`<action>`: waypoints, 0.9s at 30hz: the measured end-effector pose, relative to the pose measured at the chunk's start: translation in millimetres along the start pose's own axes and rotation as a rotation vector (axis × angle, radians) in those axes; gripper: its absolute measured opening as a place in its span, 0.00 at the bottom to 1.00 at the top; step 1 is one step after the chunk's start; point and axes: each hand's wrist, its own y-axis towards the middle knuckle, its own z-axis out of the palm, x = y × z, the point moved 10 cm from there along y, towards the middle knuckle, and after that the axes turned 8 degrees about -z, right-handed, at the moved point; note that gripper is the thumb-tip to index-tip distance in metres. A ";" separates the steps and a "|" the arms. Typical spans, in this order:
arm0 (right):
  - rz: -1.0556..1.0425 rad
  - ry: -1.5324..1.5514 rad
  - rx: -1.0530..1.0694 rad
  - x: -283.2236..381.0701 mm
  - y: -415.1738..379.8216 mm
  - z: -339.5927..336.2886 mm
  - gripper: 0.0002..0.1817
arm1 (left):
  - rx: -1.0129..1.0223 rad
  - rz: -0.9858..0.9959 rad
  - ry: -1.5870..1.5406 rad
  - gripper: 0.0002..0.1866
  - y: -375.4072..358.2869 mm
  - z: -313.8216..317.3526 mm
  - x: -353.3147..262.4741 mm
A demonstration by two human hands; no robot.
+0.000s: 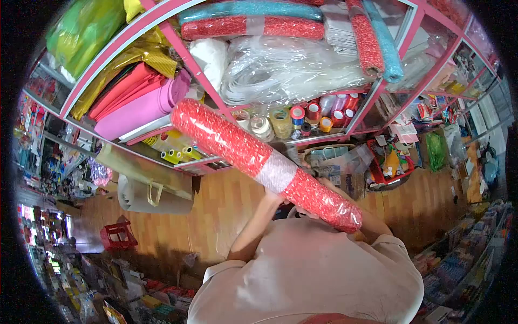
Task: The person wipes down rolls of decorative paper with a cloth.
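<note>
A long red glittery roll [226,137] in clear plastic, with a pale band round its middle, lies slantwise across the view in front of my chest. My left hand [276,196] is at the near side of the band, closed on the roll from below, its fingers mostly hidden. My right hand [325,183] shows partly past the far edge, against the roll's right half, and seems to support it too. The roll covers most of its fingers.
Ahead is a pink-framed glass cabinet [197,67] with more glitter rolls [253,27], a pink roll [137,105], plastic bags and tape rolls [280,123]. On the wooden floor [216,194] stand a red stool [118,235], a beige bag [156,189] and a red basket [375,167].
</note>
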 end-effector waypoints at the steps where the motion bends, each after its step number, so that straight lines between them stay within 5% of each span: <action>1: -0.011 0.001 -0.005 -1.1 13.6 -5.2 0.28 | -0.095 -0.081 -0.204 0.35 -0.4 5.7 13.2; 3: 0.175 0.187 0.513 -14.3 21.7 41.0 0.28 | 0.008 0.035 -0.271 0.36 3.3 10.3 -20.7; 4: 0.192 0.203 0.506 -14.9 20.4 50.2 0.27 | 0.036 0.085 -0.353 0.35 -0.3 -0.1 -37.4; 6: 0.128 0.088 0.368 -23.4 19.6 14.5 0.26 | -0.686 0.345 0.212 0.32 -33.9 -54.2 -98.7; 8: -0.095 -0.007 0.049 1.1 -23.6 19.8 0.22 | -0.673 0.366 0.177 0.32 -42.2 -76.1 -121.6; 9: -0.101 -0.005 0.050 -0.6 -27.0 -1.1 0.22 | -0.663 0.392 0.137 0.31 -49.6 -91.7 -144.3; 11: -0.091 -0.057 -0.172 -11.9 -24.2 -71.2 0.21 | -0.643 0.444 0.051 0.31 -72.8 -118.8 -172.0; 12: 0.108 -0.363 -0.317 -5.2 -50.8 -34.8 0.29 | -0.634 0.469 0.006 0.30 -82.2 -136.6 -196.6; 13: 0.107 -0.362 -0.322 2.2 -49.7 -37.7 0.29 | -0.626 0.495 -0.040 0.30 -92.8 -148.5 -201.4; 15: 0.207 -0.705 0.143 -2.1 -49.2 -15.5 0.40 | -0.612 0.545 -0.136 0.30 -107.9 -175.2 -220.1; 17: 0.258 -0.909 0.102 17.9 -66.6 -19.2 0.50 | -0.601 0.594 -0.231 0.29 -121.9 -200.1 -230.4; 19: 0.014 -1.304 0.031 64.7 -84.8 -26.4 0.47 | -0.065 0.570 -0.467 0.25 -128.2 -204.1 -224.9; 21: -0.219 -1.166 -0.057 104.2 -117.6 5.0 0.47 | -0.377 0.615 -0.478 0.20 -149.5 -216.8 -188.2; 22: -0.347 -1.169 -0.295 130.3 -140.9 0.1 0.45 | -0.567 0.574 -0.451 0.18 -158.5 -208.5 -163.5; 24: -0.626 -1.198 -0.680 173.6 -186.1 -11.9 0.41 | -0.627 0.585 -0.319 0.15 -200.2 -285.3 -105.8; 26: -0.878 -1.204 -0.873 211.9 -214.4 -9.3 0.37 | -0.566 0.442 -0.418 0.16 -201.9 -264.4 -43.5; 27: -0.974 -1.171 -0.917 231.5 -221.7 -6.8 0.35 | -0.777 0.417 -0.500 0.18 -213.8 -279.4 -8.9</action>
